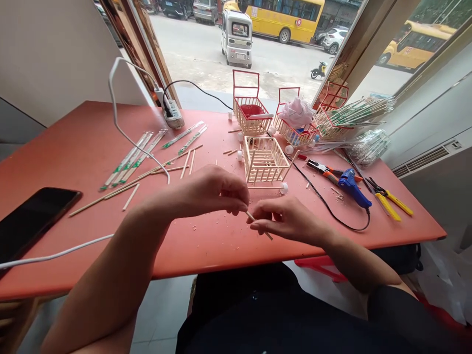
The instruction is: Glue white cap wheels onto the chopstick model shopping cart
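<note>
My left hand (210,191) and my right hand (283,219) meet over the front of the red table (92,142). Both pinch a short wooden stick (252,217); its lower end pokes out under my right hand. Just behind the hands stands a small cart of bare wooden sticks (264,161) with white wheels. Loose sticks (121,189) and wrapped chopsticks (132,157) lie to the left.
Two red-framed stick carts (250,110) (295,123) stand at the back. Right of them: bundles of wrapped chopsticks (359,128), a blue glue gun (352,184) with black cord, pliers (320,168), yellow cutters (389,199). A phone (33,216), white cable and power strip (172,114) are left.
</note>
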Tool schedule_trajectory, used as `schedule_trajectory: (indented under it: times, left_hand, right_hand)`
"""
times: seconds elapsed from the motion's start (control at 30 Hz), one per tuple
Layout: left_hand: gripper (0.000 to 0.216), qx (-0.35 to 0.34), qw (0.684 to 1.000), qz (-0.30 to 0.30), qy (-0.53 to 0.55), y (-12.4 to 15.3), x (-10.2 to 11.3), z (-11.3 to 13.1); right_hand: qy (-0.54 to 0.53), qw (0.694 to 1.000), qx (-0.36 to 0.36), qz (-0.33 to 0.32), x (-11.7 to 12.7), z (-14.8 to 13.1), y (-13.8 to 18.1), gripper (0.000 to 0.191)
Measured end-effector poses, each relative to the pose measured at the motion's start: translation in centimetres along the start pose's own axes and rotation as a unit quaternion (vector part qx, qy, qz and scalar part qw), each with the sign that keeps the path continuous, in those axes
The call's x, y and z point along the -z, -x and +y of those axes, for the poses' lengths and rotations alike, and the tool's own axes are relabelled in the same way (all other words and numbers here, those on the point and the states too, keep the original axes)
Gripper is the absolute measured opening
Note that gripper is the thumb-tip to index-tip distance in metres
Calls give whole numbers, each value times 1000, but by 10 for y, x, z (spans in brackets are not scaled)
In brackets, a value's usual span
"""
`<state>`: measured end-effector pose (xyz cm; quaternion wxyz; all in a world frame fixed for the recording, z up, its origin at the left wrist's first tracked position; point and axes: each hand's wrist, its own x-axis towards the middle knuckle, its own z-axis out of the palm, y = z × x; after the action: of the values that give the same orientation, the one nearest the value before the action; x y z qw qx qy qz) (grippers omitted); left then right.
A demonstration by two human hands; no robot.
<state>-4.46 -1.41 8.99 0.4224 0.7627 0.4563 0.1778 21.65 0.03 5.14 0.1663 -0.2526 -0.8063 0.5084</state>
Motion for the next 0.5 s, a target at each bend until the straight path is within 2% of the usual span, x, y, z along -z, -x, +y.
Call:
schedule_trajectory:
  times: [0.1,0.17,0.27,0.33,0.43,0.5]
  left_hand:
    - [27,5,998,63,18,0,3,-8]
    - [34,22,987,160,6,-1,11,-19]
    - [28,69,944,317,-55,-10,20,-44]
    - [22,148,925,326,-127,-21,21,-62]
    - [25,248,896,275,-245,-38,15,-84]
    - [25,274,887,265,-262,-47,8,-94]
  right_hand:
    - [-97,992,-56,-56,2,9,-13,44]
    - [-143,985,-69,-72,4,16,-16,45]
    - [-171,981,-67,-66,6,24,-14,45]
    - [-167,982,-62,-64,6,27,-12,46]
    - [-147,985,-59,-62,4,27,-10,48]
    - [-131,988,-59,-51,1,24,-10,50]
